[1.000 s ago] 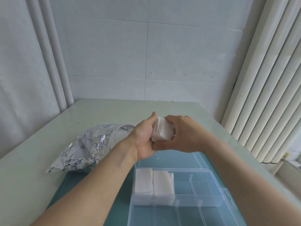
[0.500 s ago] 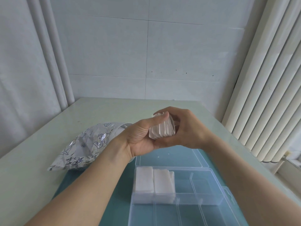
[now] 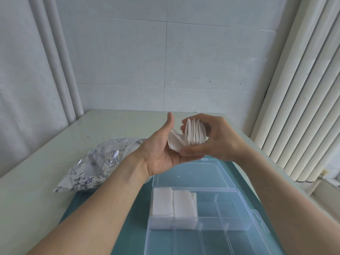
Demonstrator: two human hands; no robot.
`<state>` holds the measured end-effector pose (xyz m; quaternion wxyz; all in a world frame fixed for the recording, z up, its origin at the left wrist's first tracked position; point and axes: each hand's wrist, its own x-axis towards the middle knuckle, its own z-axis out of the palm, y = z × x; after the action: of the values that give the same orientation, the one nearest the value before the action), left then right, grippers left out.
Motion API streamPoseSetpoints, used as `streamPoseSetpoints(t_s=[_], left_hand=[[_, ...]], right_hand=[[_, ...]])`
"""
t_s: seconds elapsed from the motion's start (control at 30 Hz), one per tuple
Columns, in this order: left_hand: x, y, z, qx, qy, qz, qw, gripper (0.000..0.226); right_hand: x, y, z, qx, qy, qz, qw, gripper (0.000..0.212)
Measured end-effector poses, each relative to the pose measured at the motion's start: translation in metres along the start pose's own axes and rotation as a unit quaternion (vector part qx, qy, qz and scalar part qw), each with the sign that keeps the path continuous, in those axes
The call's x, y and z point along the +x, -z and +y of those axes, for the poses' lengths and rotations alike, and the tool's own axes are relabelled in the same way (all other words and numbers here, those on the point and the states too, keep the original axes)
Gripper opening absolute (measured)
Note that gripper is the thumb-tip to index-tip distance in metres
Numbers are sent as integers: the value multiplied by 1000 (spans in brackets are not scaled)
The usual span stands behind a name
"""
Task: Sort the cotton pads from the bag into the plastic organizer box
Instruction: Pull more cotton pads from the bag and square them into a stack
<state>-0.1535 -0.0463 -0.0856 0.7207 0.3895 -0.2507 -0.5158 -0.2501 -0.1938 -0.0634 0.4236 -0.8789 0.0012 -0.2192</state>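
- Both bare forearms reach forward from the lower corners and meet at mid-frame, raised in the air.
- The left hand (image 3: 161, 153) is turned palm up and toward the right, fingers hidden behind the other hand, thumb standing straight up (clear of anything). A few loose white sheets rest against its palm.
- The right hand (image 3: 213, 138) curls over from the right, thumb underneath and fingers arched on top, its grip pinching a stack of cotton pads (image 3: 195, 132) held on edge.
- The two hands touch at the fingertips.
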Motion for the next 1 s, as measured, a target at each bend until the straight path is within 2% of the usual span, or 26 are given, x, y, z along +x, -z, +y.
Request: streamPoseSetpoints(t_s=[0.2, 0.33, 0.6, 0.8, 1.0], left_hand=[[0, -2, -3, 14, 6, 52, 999, 65], [0, 0, -2, -22, 15, 71, 997, 57], [4, 5, -6, 11, -1, 110, 994, 26], [4, 6, -5, 10, -14, 154, 988, 22], [3, 1, -6, 164, -15, 100, 981, 45]], right_hand=[[-3, 4, -10, 6, 19, 0, 1000, 68], [-3, 6, -11, 19, 28, 21, 999, 64], [-5, 8, -13, -14, 24, -14, 1000, 69], [-5, 19, -14, 1, 10, 0, 1000, 62], [-7, 9, -17, -67, 19, -46, 996, 60]])
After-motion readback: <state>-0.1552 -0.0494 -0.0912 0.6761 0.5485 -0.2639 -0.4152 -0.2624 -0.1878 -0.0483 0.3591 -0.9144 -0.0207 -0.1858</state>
